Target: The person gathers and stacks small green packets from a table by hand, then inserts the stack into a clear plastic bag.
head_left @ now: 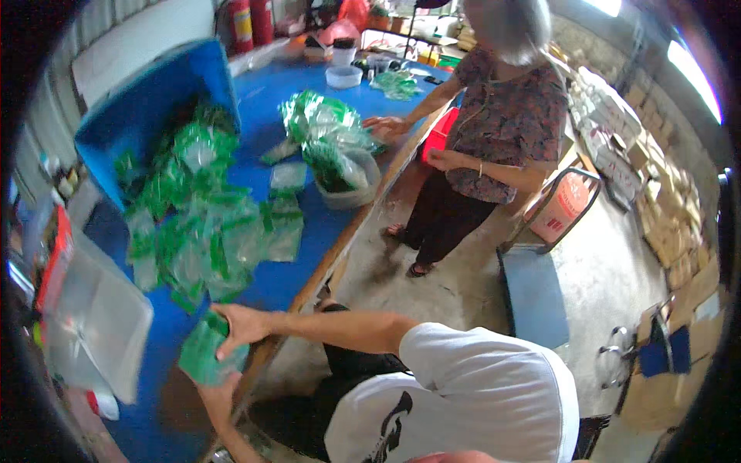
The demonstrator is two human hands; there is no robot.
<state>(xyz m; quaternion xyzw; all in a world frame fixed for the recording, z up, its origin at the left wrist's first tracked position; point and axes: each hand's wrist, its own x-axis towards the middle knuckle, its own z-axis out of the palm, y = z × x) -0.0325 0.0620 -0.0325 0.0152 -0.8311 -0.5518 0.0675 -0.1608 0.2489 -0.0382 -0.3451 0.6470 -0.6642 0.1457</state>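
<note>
The loose green packets (208, 239) lay on the far side of the green bundle (202, 353) gripped by both hands, nearer the right hand (245, 327) than the left hand (219, 390).

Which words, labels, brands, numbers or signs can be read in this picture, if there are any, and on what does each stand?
None that I can quote reliably.
Red fire extinguisher: yellowish label, too small.
Orange package behind the cart: markings, too blurred.
White shirt: black print, no clear words.
Green plastic packet in the right hand: no readable text.
</note>
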